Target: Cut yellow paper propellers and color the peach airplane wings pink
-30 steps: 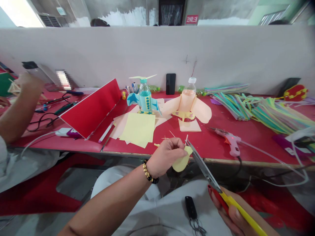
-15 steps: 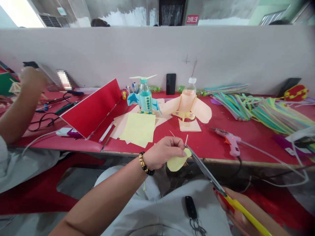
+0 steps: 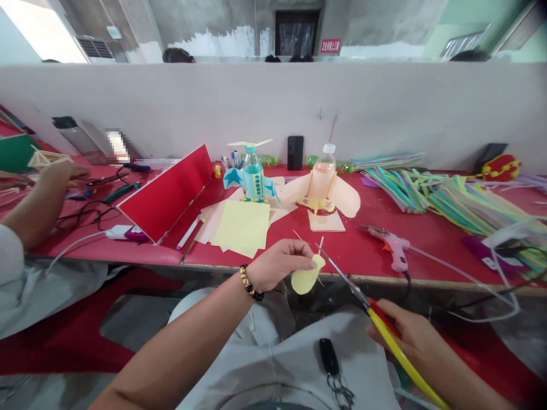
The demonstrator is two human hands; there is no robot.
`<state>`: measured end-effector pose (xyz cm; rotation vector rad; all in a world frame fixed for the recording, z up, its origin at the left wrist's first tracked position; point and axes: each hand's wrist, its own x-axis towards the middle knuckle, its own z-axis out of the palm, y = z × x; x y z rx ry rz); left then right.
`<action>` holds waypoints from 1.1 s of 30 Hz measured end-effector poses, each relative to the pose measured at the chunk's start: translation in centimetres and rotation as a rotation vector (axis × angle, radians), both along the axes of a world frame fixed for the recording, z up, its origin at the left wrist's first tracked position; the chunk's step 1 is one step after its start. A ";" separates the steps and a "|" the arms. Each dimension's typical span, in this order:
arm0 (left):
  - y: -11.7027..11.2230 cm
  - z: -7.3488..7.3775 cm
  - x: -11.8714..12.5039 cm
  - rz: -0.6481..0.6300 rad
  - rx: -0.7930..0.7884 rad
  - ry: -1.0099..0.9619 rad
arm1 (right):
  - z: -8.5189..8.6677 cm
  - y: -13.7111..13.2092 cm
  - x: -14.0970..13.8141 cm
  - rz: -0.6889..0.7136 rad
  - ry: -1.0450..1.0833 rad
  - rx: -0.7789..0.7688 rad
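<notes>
Between thumb and fingers, my left hand [image 3: 287, 262] pinches a rounded piece of pale yellow paper [image 3: 304, 280] just past the table's front edge. My right hand [image 3: 404, 330] grips long scissors [image 3: 374, 319] with yellow and red handles. Their blades point up and left, with the tips close beside the yellow paper. Behind my left hand, square yellow sheets [image 3: 241, 225] lie on paler paper. Two bottles with paper wings stand further back: a blue one [image 3: 254, 181] and a peach one [image 3: 322, 182].
A pink glue gun [image 3: 395, 247] with its cord lies to the right. Bundled coloured strips [image 3: 453, 199] spread along the back right. A folded red board [image 3: 171, 196] stands on the left, near a co-worker's arm [image 3: 40, 199]. Keys [image 3: 330, 359] rest on my lap.
The scissors have drawn slightly back from the paper, and the red handle now shows more. My left hand still holds the paper. At far left, the co-worker's hand has lowered.
</notes>
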<state>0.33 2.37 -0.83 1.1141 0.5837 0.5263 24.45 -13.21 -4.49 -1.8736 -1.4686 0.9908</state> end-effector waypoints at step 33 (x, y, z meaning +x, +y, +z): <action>4.6 -0.9 9.2 0.102 0.083 0.160 | -0.3 9.7 8.4 -0.258 -0.905 0.302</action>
